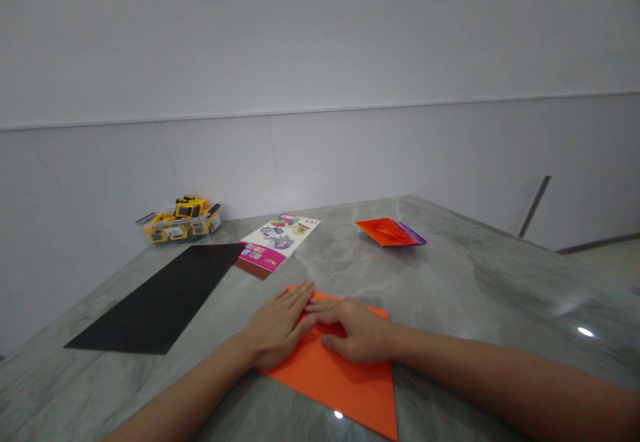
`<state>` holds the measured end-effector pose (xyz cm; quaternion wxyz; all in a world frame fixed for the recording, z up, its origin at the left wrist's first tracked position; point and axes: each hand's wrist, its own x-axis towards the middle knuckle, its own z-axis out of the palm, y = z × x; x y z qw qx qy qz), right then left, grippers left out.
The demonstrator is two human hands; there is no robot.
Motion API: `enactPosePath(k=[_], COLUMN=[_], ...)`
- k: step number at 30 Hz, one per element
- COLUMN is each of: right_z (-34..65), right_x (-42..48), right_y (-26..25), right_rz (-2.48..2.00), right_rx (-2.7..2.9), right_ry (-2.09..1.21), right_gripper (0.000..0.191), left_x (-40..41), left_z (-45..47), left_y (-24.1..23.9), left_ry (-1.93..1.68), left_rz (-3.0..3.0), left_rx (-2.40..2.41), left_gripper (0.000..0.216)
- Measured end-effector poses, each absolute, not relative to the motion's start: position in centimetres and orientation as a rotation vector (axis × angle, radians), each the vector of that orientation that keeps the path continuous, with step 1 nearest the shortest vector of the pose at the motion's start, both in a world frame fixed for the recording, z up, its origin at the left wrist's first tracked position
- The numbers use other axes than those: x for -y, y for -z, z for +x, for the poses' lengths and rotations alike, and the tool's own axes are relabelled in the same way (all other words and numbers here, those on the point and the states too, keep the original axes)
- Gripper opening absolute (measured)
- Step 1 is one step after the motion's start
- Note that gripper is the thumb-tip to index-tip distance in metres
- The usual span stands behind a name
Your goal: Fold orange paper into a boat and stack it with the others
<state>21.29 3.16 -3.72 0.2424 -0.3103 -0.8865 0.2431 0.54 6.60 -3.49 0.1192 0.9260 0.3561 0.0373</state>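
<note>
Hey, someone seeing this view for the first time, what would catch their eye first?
Probably the bright orange paper at the near edge of the view, with the left hand and right hand resting on it. Next, the large black sheet lying to the left, and the yellow toy vehicles in a clear box near the wall.
</note>
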Motion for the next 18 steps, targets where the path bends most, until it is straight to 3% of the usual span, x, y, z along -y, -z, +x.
enactPosePath(k=[9,14,18], right_z=[24.6,25.6,25.8], right_x=[-0.7,1.3,2.0], right_y=[2.5,2.4,2.6], right_rz=[-1.165,-1.275,-1.268], right_rx=[2.315,2.516,2.577], right_ry=[-0.816,-0.886,-0.9], right_gripper=[0.054,0.107,0.111], left_x=[-6.6,-6.2,-4.4], left_z=[0.0,0.5,1.9], left_y=[3.8,3.6,3.8], left_ry=[-0.072,-0.035,-0.055], left_rz=[2.793,2.793,2.779], left_rx=[-1.021,-1.067,-1.228], left_gripper=[0.084,0.094,0.087])
